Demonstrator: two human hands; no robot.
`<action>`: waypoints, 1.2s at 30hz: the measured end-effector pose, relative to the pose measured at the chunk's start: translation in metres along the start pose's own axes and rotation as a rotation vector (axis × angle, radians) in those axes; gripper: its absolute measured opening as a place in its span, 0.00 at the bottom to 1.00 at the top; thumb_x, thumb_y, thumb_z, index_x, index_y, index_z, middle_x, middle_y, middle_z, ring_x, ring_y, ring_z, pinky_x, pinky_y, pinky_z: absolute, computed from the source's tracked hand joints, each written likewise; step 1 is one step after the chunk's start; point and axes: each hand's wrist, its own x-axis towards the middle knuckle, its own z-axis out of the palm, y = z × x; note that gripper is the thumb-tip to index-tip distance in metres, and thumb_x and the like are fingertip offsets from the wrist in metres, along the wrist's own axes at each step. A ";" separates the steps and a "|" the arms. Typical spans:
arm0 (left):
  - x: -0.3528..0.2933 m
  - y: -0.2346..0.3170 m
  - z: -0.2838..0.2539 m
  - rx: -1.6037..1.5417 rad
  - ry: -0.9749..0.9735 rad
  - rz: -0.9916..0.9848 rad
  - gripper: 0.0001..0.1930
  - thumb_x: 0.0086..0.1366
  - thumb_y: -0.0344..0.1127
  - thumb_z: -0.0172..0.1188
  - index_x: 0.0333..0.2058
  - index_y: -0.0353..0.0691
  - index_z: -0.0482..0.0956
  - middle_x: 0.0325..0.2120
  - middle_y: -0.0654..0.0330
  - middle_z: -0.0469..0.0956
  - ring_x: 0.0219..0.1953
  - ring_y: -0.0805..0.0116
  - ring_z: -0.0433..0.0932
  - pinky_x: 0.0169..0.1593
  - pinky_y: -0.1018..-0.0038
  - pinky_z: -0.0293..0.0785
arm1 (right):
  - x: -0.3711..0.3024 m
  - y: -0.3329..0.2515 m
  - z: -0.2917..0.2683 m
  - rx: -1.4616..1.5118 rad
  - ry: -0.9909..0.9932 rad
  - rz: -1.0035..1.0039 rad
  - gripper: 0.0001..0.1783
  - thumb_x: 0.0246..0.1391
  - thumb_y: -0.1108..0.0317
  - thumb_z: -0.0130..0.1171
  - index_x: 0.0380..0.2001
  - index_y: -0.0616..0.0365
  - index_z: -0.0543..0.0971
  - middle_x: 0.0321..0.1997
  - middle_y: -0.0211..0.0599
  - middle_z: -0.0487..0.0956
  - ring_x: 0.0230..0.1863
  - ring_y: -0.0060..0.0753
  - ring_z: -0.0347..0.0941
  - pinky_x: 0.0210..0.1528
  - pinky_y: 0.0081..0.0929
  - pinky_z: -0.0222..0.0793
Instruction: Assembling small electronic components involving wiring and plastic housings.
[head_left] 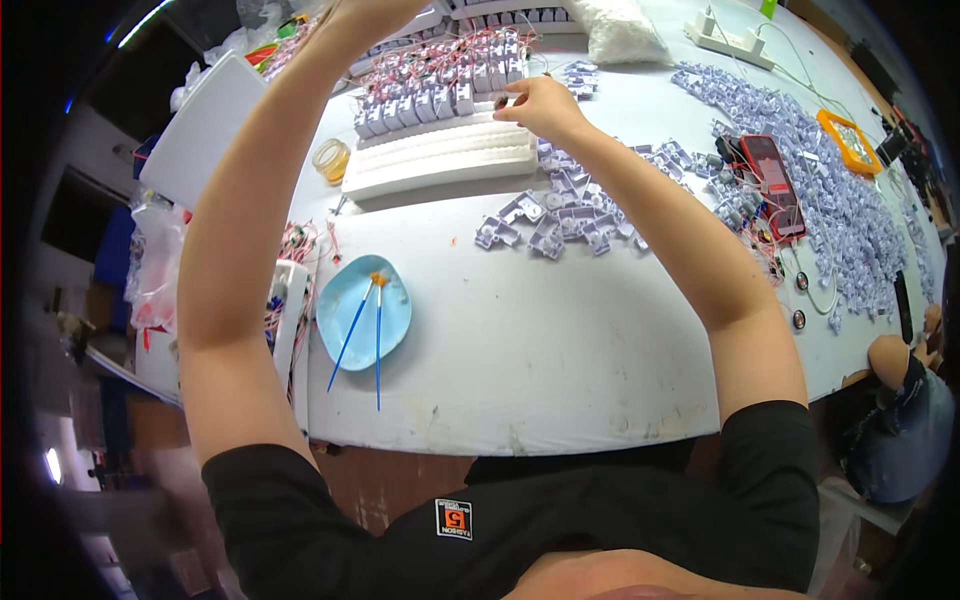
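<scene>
My right hand (545, 106) reaches over the right end of a white foam tray (440, 163), thumb and forefinger pinched on a small dark part (502, 102). Just beside it, in the tray, stand rows of grey plastic housings (420, 106) with red and white wires. My left arm stretches far forward, past the left side of those rows. My left hand (370, 14) is cut off by the upper edge, so its fingers are hidden. Loose pale grey plastic housings (560, 215) lie below my right forearm.
A light blue dish (345, 285) holds two blue-handled brushes (378, 340). A jar of amber liquid (332, 160) stands left of the tray. Rightward are heaped grey parts (850, 235), a red phone (773, 185), a power strip (730, 40) and another person (895, 430).
</scene>
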 end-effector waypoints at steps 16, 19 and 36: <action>0.024 -0.019 0.033 -0.103 0.067 -0.010 0.13 0.56 0.34 0.66 0.39 0.34 0.86 0.26 0.48 0.84 0.28 0.64 0.84 0.38 0.69 0.79 | 0.056 0.011 0.030 -0.169 0.190 -0.060 0.13 0.48 0.62 0.71 0.36 0.56 0.87 0.30 0.41 0.84 0.29 0.35 0.80 0.36 0.30 0.74; 0.019 -0.026 0.035 -0.079 0.103 0.044 0.13 0.56 0.35 0.67 0.38 0.34 0.86 0.27 0.48 0.85 0.30 0.62 0.84 0.40 0.68 0.79 | 0.058 0.020 0.037 -0.172 0.271 -0.263 0.10 0.48 0.63 0.67 0.32 0.55 0.86 0.35 0.42 0.83 0.37 0.47 0.80 0.44 0.38 0.76; -0.005 -0.037 0.033 -0.072 0.059 0.011 0.13 0.58 0.34 0.65 0.40 0.32 0.86 0.33 0.46 0.85 0.36 0.59 0.84 0.45 0.67 0.78 | 0.056 0.028 0.036 -0.524 0.234 -0.489 0.09 0.58 0.64 0.58 0.35 0.56 0.84 0.40 0.41 0.77 0.43 0.48 0.77 0.46 0.42 0.75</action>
